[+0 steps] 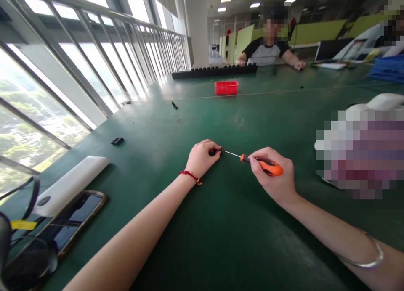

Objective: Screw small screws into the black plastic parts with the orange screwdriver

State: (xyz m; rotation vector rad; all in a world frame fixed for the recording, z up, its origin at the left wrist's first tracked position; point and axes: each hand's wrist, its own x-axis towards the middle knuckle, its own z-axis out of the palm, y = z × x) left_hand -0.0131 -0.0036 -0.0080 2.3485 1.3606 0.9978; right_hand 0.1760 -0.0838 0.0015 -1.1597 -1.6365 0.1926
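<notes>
Near the middle of the green table, my left hand (203,155) is closed round a small black part (215,151), mostly covered by the fingers. My right hand (274,173) grips an orange and black screwdriver (272,167), its handle between thumb and fingers. The thin metal shaft points left, and its tip meets the right end of the black part. Both hands are just above or on the tabletop; exact contact with it cannot be told.
At left lie a phone (67,228), a white oblong device (72,183), cables and a black piece (117,141). Farther back are another black bit (174,105), a red tray (226,88) and a long black strip (214,71). A person (268,49) sits opposite.
</notes>
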